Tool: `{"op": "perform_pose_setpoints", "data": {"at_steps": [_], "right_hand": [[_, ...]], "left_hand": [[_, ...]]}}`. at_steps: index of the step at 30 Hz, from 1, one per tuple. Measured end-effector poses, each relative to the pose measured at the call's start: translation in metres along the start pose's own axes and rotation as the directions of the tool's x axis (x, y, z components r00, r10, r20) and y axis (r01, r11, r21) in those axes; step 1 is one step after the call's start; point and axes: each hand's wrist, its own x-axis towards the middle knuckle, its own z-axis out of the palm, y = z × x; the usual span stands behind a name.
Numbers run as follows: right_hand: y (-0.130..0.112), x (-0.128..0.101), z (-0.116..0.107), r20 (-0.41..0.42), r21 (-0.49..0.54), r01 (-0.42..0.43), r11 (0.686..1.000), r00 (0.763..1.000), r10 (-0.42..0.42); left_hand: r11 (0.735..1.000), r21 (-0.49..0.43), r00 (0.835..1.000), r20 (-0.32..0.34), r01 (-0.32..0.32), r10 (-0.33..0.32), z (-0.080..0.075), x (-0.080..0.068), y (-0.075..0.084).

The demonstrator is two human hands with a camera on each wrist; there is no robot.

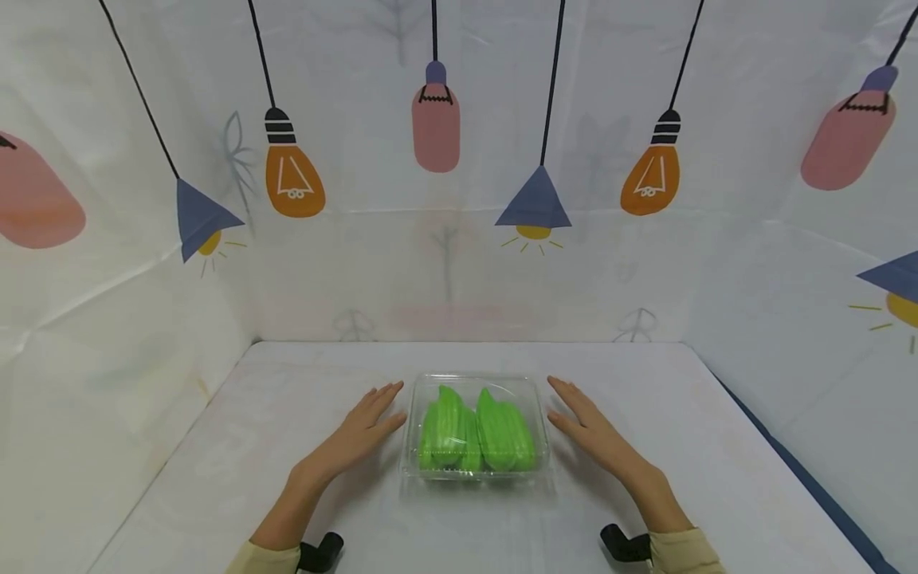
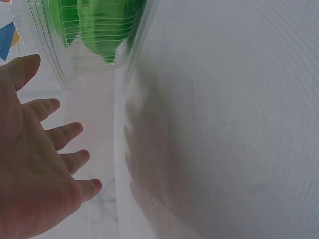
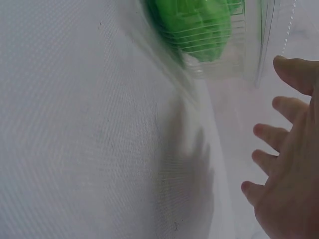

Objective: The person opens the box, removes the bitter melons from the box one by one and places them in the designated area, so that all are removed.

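Clear plastic clamshell box (image 1: 475,426) sits mid-table on the white tabletop (image 1: 215,462), lid looks closed, two green ridged vegetables (image 1: 473,434) (luffa/okra-like, likely fake) inside, side by side and touching. Box is between the two hands, untouched as far as the head view shows.

Left hand (image 1: 366,426) flat, fingers straight and relaxed, just beside the box's left wall, holding nothing. Right hand (image 1: 591,430) same on the right side, fingers extended, a small gap to the box, empty. Wrist views agree: left hand's fingers (image 2: 60,134) spread and apart from the box (image 2: 84,45); right hand's fingers (image 3: 279,134) spread, box (image 3: 214,40) ahead, no contact visible.

Progress, as a judgement: barely begun. Hands are only flanking the box; no grip, no lift, lid not opened. Grasping and everything after is left.

Orientation: vegetables' long axis runs away from the person, pointed tips toward the back wall (image 1: 459,271), blunt ends near. Box is close to square, slightly wider left-right, square-on to the table edge.
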Motion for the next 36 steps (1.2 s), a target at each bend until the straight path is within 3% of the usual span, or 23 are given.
{"op": "perform_pose_setpoints", "data": {"at_steps": [10,19,27,36], "right_hand": [[0.0022,0.0007,0.0003,0.085,0.102,-0.027,0.994,0.996,0.018],[0.0030,0.0013,-0.0004,0.165,0.200,-0.055,0.978,0.986,0.022],[0.0036,0.0002,-0.0048,0.218,0.293,-0.054,0.955,0.976,-0.012],[0.0044,0.0019,-0.0039,0.232,0.337,-0.128,0.933,0.972,0.050]], "left_hand": [[0.992,-0.130,0.999,0.047,0.010,-0.004,0.0002,-0.0027,0.0062],[0.970,-0.236,0.995,0.097,0.049,-0.027,0.0013,-0.0041,0.0026],[0.955,-0.290,0.994,0.105,0.062,-0.032,-0.0001,-0.0047,0.0024],[0.948,-0.315,0.995,0.102,0.052,-0.021,0.0014,-0.0019,0.0004]]}}
